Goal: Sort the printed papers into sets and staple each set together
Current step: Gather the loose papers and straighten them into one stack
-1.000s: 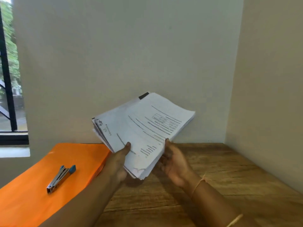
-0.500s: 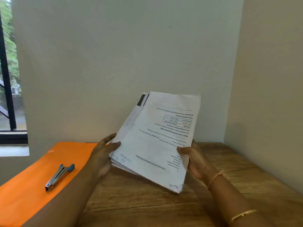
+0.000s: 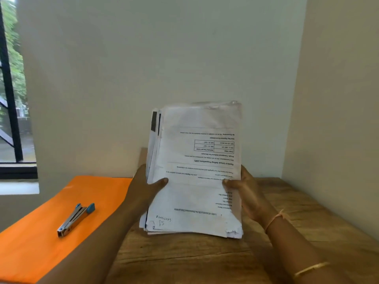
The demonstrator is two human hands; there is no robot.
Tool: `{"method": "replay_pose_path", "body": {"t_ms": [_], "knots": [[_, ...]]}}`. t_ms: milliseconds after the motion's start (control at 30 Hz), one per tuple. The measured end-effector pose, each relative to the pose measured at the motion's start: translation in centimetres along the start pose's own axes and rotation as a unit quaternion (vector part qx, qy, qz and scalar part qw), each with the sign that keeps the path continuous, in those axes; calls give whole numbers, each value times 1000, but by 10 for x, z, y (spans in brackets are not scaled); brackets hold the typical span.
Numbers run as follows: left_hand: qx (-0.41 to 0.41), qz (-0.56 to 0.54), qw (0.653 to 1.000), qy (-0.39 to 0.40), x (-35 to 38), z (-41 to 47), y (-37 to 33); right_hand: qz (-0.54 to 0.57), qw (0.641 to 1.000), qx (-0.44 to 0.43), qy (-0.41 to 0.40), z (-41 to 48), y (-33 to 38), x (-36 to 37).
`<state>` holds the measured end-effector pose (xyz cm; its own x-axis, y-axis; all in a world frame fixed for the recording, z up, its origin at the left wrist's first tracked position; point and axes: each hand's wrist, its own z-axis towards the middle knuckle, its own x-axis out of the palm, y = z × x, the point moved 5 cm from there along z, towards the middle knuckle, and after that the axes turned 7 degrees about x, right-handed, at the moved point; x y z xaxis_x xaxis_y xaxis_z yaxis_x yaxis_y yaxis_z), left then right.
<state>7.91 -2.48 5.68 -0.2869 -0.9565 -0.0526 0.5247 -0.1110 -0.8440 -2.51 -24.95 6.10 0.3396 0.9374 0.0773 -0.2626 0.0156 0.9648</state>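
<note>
A thick stack of printed papers [image 3: 196,181] stands nearly upright in front of me, its lower edge close above the wooden table [image 3: 184,259]. The top sheet's print is upside down, with handwriting at its lower left corner. My left hand [image 3: 143,189] grips the stack's left edge, thumb across the front. My right hand [image 3: 244,191] grips the right edge the same way. A silver stapler with blue ends [image 3: 75,220] lies on an orange sheet [image 3: 41,242] at the left, apart from both hands.
The table sits in a corner, with a wall straight behind the stack and another close on the right. A dark-framed window [image 3: 10,119] is at the far left. Bare wood shows in front of and right of the papers.
The stack has turned from lying slanted across my hands to standing upright and squared, with one hand on each side edge. The stapler has not moved.
</note>
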Motion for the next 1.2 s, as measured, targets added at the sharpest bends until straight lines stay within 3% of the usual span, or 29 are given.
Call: {"method": "replay_pose_path", "body": {"t_ms": [133, 267, 400, 700, 867, 1200], "knots": [[80, 26, 995, -59, -2, 1, -4, -33, 997, -60, -30, -3, 14, 3], [128, 52, 989, -57, 5, 0, -9, -40, 994, -89, -54, -4, 18, 0], [121, 47, 991, -21, 9, -6, -6, -54, 995, -73, -44, -4, 4, -1], [118, -26, 991, -53, 9, -6, -12, 13, 994, -86, -71, -3, 7, 1], [48, -88, 995, -21, 12, -4, -5, 36, 996, -61, -55, -1, 1, 1], [48, -57, 997, 1, 15, 4, -7, 24, 991, -94, -96, -1, 8, 1]]}}
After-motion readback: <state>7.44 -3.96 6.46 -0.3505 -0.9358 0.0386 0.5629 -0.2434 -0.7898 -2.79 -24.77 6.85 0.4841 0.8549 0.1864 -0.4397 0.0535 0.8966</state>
